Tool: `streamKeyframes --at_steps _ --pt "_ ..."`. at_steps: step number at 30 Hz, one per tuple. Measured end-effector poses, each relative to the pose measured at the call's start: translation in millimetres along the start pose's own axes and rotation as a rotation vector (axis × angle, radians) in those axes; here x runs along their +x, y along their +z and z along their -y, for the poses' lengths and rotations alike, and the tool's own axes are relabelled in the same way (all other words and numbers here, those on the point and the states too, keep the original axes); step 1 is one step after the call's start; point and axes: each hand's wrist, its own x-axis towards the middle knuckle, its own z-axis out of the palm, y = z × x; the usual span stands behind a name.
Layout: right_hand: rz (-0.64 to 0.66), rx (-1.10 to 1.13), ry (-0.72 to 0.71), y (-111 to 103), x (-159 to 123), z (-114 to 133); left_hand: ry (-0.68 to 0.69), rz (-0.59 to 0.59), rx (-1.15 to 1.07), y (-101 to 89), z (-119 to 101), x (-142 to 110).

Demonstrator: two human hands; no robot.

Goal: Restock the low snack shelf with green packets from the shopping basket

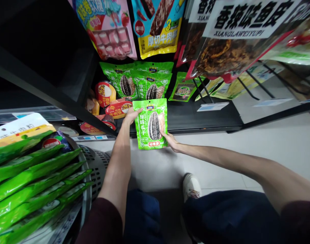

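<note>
Pinching the green seed pouch (152,126) by opposite edges, left hand (132,116) upper, right hand (172,142) lower; probably light, soft, slick, best held there.

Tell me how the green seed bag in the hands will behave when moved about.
The green seed bag will probably flex rather than act rigid, as it looks like a thin film pouch. Its glossy surface may be somewhat slippery, so the left hand and right hand gripping opposite sides should help. Its flat, rectangular shape makes rolling unlikely.
</note>
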Motion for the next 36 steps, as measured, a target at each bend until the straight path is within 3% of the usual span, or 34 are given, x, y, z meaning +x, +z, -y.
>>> streamKeyframes --at_steps 36 --pt "-0.009 0.027 0.04 2.4 -1.5 2.8 -0.004 0.008 0.084 1.4 -6.7 -5.3"
